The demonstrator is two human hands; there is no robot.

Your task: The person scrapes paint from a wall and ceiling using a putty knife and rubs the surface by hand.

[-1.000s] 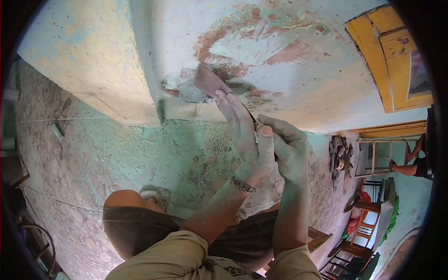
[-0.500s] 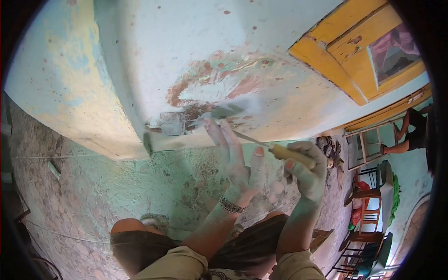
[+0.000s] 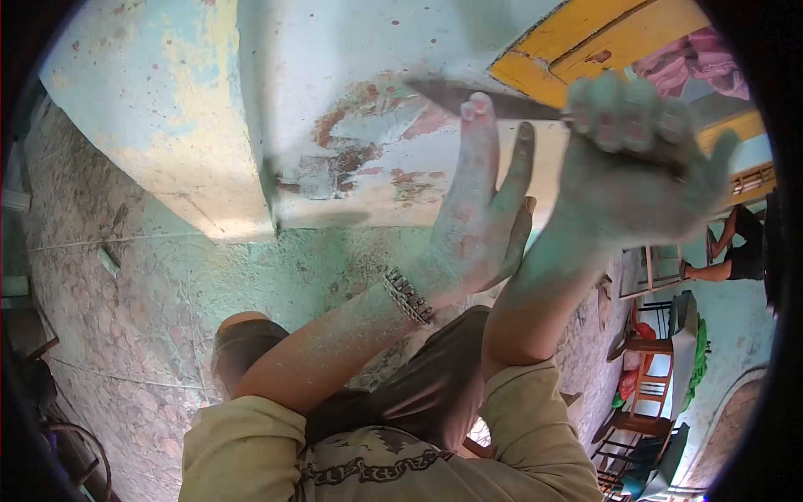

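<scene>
My right hand (image 3: 631,171) is raised at the right, its fingers wrapped round the handle of a pointed trowel (image 3: 452,94); the handle is mostly hidden in the fist. The dark, slightly blurred blade points left across the wall. My left hand (image 3: 473,213), dusty and wearing a chain bracelet (image 3: 407,295), is open with its fingers stretched up. Its fingertips overlap the lower edge of the blade in this view. Behind the hands, the pale wall (image 3: 368,42) carries a damaged patch (image 3: 351,134) of exposed reddish brown and smooth grey filler.
A wall corner (image 3: 251,125) juts out at the left. Upper right is a yellow window frame (image 3: 535,50) with pink cloth (image 3: 690,63). Stone-patterned floor (image 3: 125,309) lies below. Wooden chairs (image 3: 652,385), a ladder (image 3: 652,268) and another person (image 3: 740,247) are at the right.
My right hand has lifted up and right with the trowel, turning so the blade shows broadside. My left hand has risen too, fingers now up by the blade. The view has shifted slightly.
</scene>
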